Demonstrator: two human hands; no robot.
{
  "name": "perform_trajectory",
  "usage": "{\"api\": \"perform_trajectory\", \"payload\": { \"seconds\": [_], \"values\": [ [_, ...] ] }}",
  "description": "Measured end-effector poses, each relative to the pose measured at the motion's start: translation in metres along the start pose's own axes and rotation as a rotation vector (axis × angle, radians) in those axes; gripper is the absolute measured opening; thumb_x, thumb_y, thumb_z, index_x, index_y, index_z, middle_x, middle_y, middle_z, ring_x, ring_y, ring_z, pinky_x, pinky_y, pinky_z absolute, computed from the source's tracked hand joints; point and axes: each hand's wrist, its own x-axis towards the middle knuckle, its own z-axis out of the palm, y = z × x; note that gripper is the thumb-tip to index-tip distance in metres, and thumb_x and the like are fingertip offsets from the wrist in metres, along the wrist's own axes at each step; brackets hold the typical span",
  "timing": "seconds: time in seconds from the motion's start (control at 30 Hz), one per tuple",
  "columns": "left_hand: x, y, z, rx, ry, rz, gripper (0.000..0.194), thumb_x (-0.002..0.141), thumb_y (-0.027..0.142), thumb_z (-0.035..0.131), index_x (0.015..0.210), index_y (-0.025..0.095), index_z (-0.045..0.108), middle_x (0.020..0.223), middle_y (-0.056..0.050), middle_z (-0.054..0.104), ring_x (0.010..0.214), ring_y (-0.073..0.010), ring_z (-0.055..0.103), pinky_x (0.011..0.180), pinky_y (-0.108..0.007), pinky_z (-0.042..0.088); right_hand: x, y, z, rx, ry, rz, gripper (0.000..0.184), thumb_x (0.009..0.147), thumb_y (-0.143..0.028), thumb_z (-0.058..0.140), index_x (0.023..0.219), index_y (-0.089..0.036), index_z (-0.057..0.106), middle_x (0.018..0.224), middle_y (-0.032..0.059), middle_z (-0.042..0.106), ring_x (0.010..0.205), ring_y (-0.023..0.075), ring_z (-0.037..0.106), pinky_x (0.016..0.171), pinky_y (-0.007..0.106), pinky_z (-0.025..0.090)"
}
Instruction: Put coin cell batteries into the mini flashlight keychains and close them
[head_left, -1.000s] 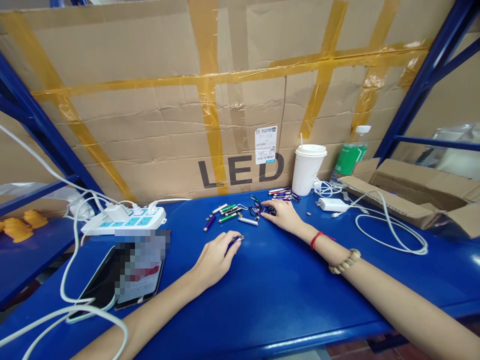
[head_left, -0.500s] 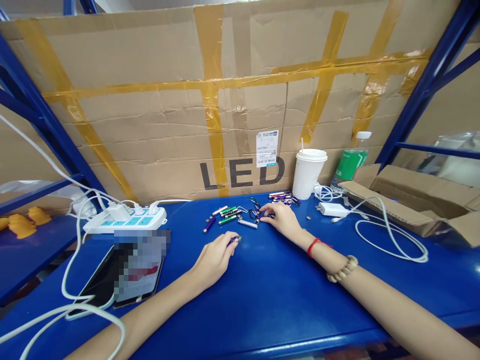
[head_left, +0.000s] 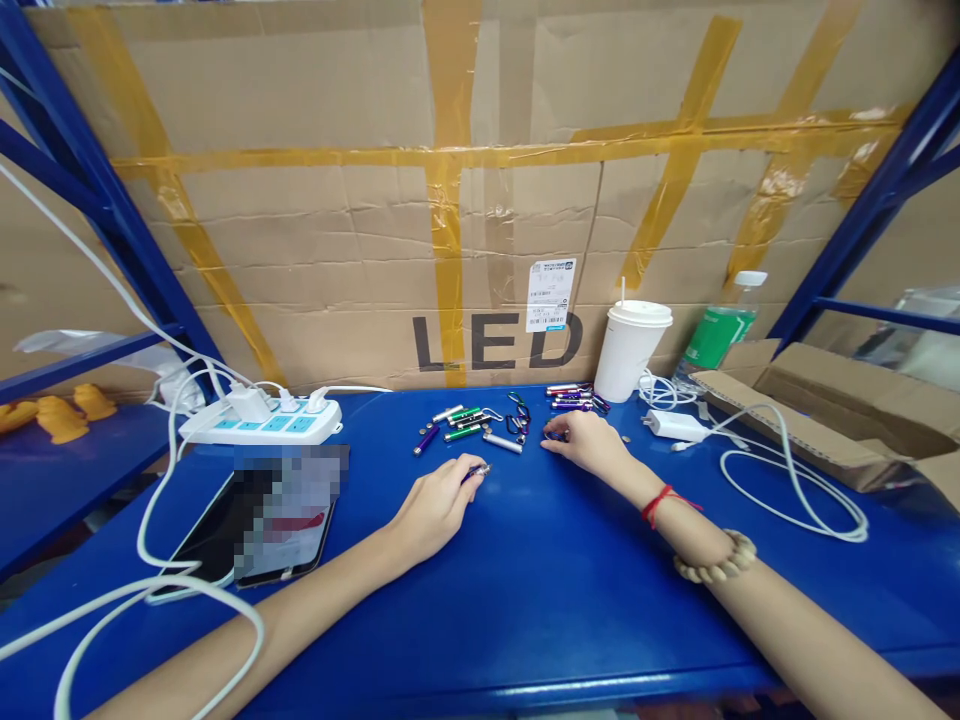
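My left hand (head_left: 435, 505) rests on the blue table (head_left: 540, 590), fingers closed round a small purple keychain flashlight (head_left: 477, 471) whose metal tip sticks out. My right hand (head_left: 592, 442) lies further back, fingertips pinched on a small dark piece I cannot name. Several small flashlights (head_left: 469, 428) in purple, green and silver lie scattered just beyond both hands, with a few coin batteries. A second bunch of flashlights (head_left: 571, 398) sits by the cup.
A white lidded cup (head_left: 632, 350) and green bottle (head_left: 716, 332) stand at the back. A charger with coiled white cable (head_left: 787, 480) lies right, beside an open cardboard box (head_left: 840, 410). A power strip (head_left: 262, 422) and phones (head_left: 247, 520) lie left. A taped cardboard wall (head_left: 480, 200) stands behind.
My right hand has drawn back a little from the flashlight pile toward me. The left hand keeps its hold on the purple flashlight. The camera has shifted slightly.
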Motion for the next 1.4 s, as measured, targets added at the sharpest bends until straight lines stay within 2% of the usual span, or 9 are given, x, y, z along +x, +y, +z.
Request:
{"api": "perform_trajectory", "payload": {
  "seconds": [0.23,0.43,0.53,0.7,0.8,0.93,1.07,1.27,1.4],
  "values": [
    [0.0,-0.006,0.004,-0.071,0.011,-0.013,0.022,0.094,0.033,0.024,0.101,0.021,0.042,0.075,0.001,0.054,0.07,-0.0141,0.054,0.068,-0.026,0.04,-0.003,-0.004,-0.004,0.073,-0.017,-0.029,0.007,0.073,-0.014,0.066,0.078,-0.017,0.07,0.078,0.0038,0.071,0.075,0.0193,0.065,0.062,0.025,0.046],
    [0.002,-0.011,0.005,-0.164,0.075,-0.03,0.02,0.095,0.033,0.019,0.091,0.021,0.035,0.07,0.003,0.05,0.061,-0.0122,0.048,0.062,-0.025,0.035,-0.013,-0.029,-0.004,0.191,0.137,-0.103,0.015,0.085,-0.031,0.056,0.083,-0.017,0.063,0.085,0.0026,0.069,0.076,0.0168,0.063,0.064,0.025,0.044],
    [0.002,-0.011,0.005,-0.192,0.083,-0.031,0.02,0.094,0.033,0.019,0.087,0.021,0.033,0.066,0.004,0.046,0.057,-0.0117,0.044,0.06,-0.025,0.034,-0.022,-0.046,0.003,0.37,0.168,-0.196,0.019,0.085,-0.034,0.056,0.079,-0.016,0.058,0.078,0.0009,0.067,0.064,0.012,0.06,0.059,0.022,0.044],
    [0.002,-0.012,0.006,-0.238,0.075,-0.023,0.02,0.094,0.034,0.02,0.085,0.021,0.032,0.063,0.005,0.042,0.054,-0.0113,0.041,0.058,-0.024,0.033,-0.036,-0.063,0.012,0.728,-0.037,-0.323,0.028,0.076,-0.04,0.064,0.067,-0.015,0.056,0.065,0.0009,0.064,0.052,0.0105,0.058,0.051,0.021,0.044],
    [0.001,-0.013,0.007,-0.275,0.075,-0.004,0.021,0.094,0.035,0.02,0.085,0.02,0.032,0.062,0.005,0.04,0.054,-0.011,0.039,0.057,-0.024,0.032,-0.041,-0.067,0.011,0.9,-0.232,-0.275,0.032,0.076,-0.045,0.063,0.072,-0.014,0.057,0.061,0.0004,0.063,0.043,0.008,0.054,0.045,0.019,0.043],
    [0.0,-0.015,0.008,-0.308,0.102,0.035,0.018,0.093,0.035,0.026,0.085,0.021,0.031,0.064,0.005,0.038,0.055,-0.011,0.037,0.058,-0.024,0.032,-0.044,-0.07,0.008,0.951,-0.444,-0.182,0.035,0.074,-0.047,0.064,0.069,-0.014,0.054,0.047,-0.0043,0.054,0.032,0.0049,0.042,0.033,0.016,0.031],
    [-0.001,-0.016,0.009,-0.314,0.112,0.011,0.017,0.092,0.036,0.032,0.086,0.021,0.03,0.067,0.005,0.038,0.057,-0.0109,0.038,0.058,-0.025,0.033,-0.046,-0.072,0.007,0.935,-0.401,-0.23,0.03,0.078,-0.043,0.062,0.075,-0.013,0.058,0.048,-0.0059,0.05,0.035,0.0032,0.039,0.035,0.014,0.03],
    [-0.001,-0.016,0.008,-0.314,0.112,-0.016,0.019,0.093,0.038,0.031,0.085,0.021,0.03,0.067,0.005,0.038,0.058,-0.0111,0.04,0.059,-0.025,0.033,-0.047,-0.072,0.006,0.884,-0.284,-0.355,0.033,0.093,-0.037,0.04,0.092,-0.013,0.063,0.061,-0.0031,0.046,0.046,0.0038,0.038,0.042,0.016,0.031],
    [0.0,-0.016,0.009,-0.294,0.135,0.003,0.017,0.092,0.035,0.034,0.083,0.021,0.029,0.067,0.006,0.036,0.056,-0.0098,0.038,0.057,-0.024,0.032,-0.046,-0.071,0.007,0.877,-0.309,-0.376,0.035,0.094,-0.034,0.037,0.111,-0.013,0.059,0.065,-0.0022,0.047,0.048,0.0048,0.039,0.045,0.017,0.034]
  ]
}}
